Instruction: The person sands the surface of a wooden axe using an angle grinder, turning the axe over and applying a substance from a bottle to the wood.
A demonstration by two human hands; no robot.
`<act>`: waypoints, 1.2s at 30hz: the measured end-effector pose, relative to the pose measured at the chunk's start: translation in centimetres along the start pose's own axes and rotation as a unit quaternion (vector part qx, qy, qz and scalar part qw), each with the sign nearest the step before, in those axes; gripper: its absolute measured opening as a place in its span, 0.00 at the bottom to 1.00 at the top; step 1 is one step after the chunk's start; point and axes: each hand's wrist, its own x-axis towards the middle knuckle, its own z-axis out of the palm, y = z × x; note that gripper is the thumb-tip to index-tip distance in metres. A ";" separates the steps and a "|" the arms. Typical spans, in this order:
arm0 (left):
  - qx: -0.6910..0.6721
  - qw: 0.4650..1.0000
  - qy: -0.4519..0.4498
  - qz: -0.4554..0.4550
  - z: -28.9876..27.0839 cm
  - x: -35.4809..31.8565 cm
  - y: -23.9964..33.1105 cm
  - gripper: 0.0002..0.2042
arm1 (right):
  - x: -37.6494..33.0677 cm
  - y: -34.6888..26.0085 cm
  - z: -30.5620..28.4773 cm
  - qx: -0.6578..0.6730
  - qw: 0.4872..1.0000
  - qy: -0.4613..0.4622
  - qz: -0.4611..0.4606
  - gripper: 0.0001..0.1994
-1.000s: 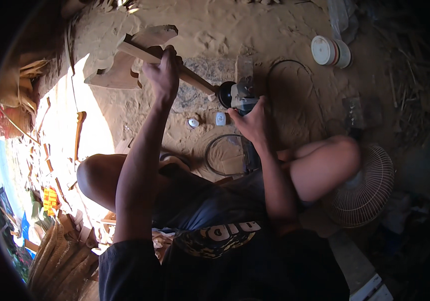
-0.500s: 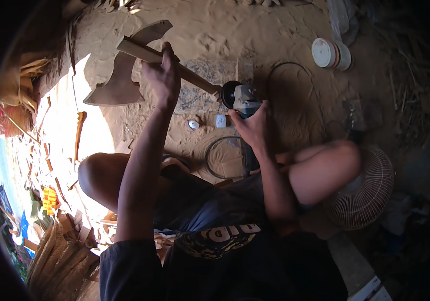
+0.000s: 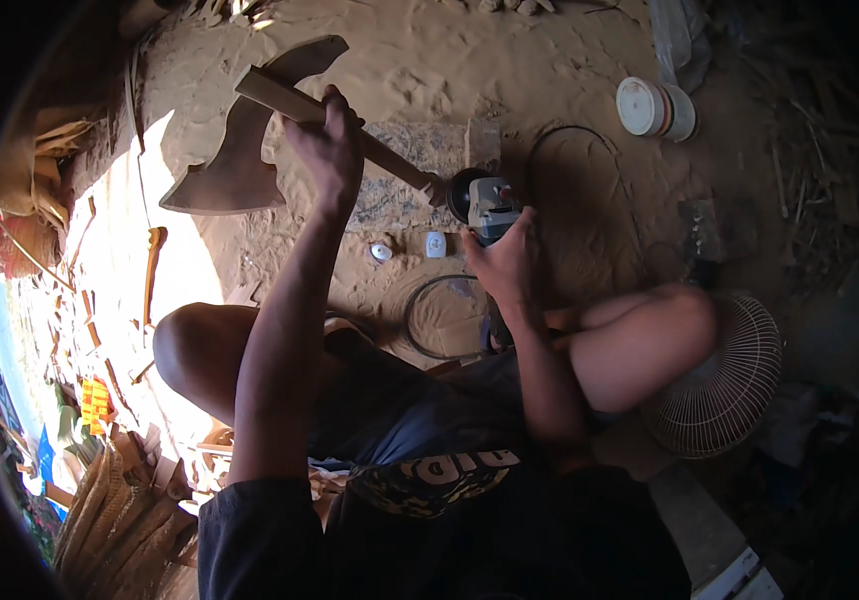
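Gripping seen on both sides. Left hand (image 3: 324,150) is wrapped fully around the handle of a wooden axe (image 3: 249,140), fingers closed tight on the shaft, about midway along it. Axe is held up over the sandy ground (image 3: 419,70); broad double-curved head sits to the upper left, handle runs down to the right. Far end of the handle is touching, or just beside, the dark disc of a grinder (image 3: 484,205); actual contact cannot be told.

Right hand (image 3: 504,265) is closed around the rear of the grinder body, fingers curled over it, thumb side not clearly visible. Grinder lies between the two hands, near a flat grey slab (image 3: 419,175) partly buried in the sand. Black cable (image 3: 589,150) loops away from the grinder to the upper right; a second dark loop (image 3: 429,320) lies on the sand just below the right hand.

Two small white items (image 3: 409,247) rest on the sand between the arms, just beside each other; kind cannot be told. White round container (image 3: 654,107) sits on the ground, upper right, well apart from the hands. Fan grille (image 3: 724,385) lies beside the right knee. Wood offcuts (image 3: 99,330) are scattered across the sunlit patch at left, with one longer carved stick (image 3: 152,270) near the axe head. Person is seated on the ground, knees spread, both forearms reaching forward.
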 end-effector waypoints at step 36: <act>-0.188 0.949 0.160 -0.194 -3.2 3.4 -2.9 0.12 | 1.0 1.7 1.8 0.104 0.993 -0.050 -0.021 0.51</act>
